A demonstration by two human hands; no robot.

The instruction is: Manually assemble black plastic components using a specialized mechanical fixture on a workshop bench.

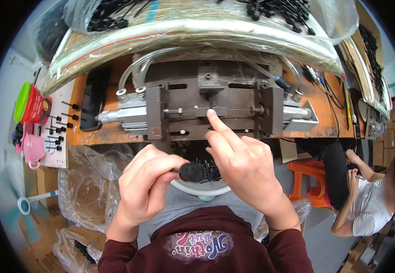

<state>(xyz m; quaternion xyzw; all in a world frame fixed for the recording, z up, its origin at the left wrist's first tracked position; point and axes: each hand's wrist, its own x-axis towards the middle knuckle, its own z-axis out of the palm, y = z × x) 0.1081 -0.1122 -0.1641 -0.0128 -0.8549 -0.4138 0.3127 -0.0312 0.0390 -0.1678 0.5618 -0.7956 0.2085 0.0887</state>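
My left hand (pixel 147 184) is closed, gripping a black round-headed plastic piece (pixel 191 172) between thumb and fingers. My right hand (pixel 247 166) holds nothing that I can see. Its index finger stretches forward, the fingertip on the small dark block (pixel 205 111) in the middle of a metal clamping fixture (pixel 183 93); the other fingers are loosely bent. Thin rods run to the block from pneumatic cylinders, one on the left (pixel 131 116) and one on the right (pixel 295 116). Below my hands, a light-coloured basin (pixel 224 189) with black pieces in it is partly hidden.
Plastic-wrapped padding (pixel 206 38) spans the back, with heaps of black stemmed parts (pixel 279 13) behind it. At left lie several loose black parts (pixel 57 129), a pink cup (pixel 34 148) and a red tub (pixel 38 103). A person (pixel 366 200) sits at right near an orange stool (pixel 307 175).
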